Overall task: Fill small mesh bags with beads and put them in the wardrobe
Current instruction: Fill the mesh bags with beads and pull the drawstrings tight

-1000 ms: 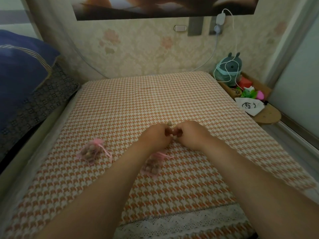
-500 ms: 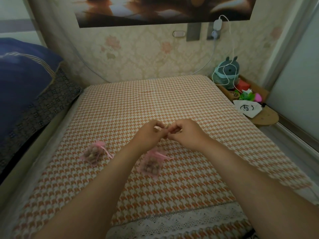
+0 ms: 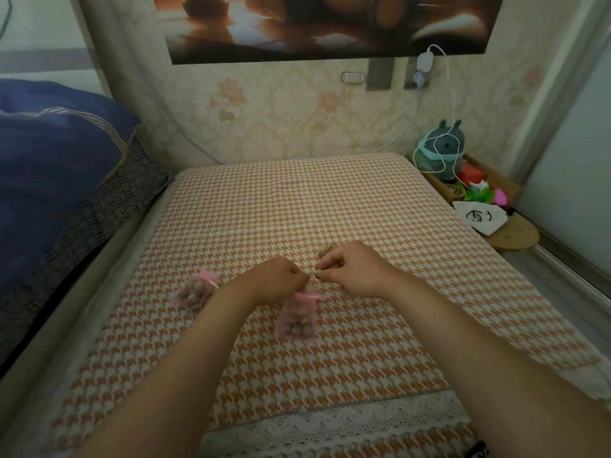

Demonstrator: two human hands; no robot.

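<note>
A left hand (image 3: pixel 274 280) pinches the top of a bead-filled pink mesh bag (image 3: pixel 297 318), just below its grip. The right hand (image 3: pixel 352 270), alongside, pinches a bead (image 3: pixel 317 276). A second filled bag (image 3: pixel 195 292) lies further left.

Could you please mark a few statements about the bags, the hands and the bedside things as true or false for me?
1. Two pink mesh bags holding beads lie on the patterned bed cover. True: the left bag and the middle bag.
2. The left bag is being held. False: it lies alone, touched by neither hand.
3. The left hand grips the middle bag's top. True.
4. The right hand lies flat and open. False: its fingers curl, pinching what looks like a bead.
5. The plush toy sits on the bed cover. False: it stands beside the bed, on the right.
</note>
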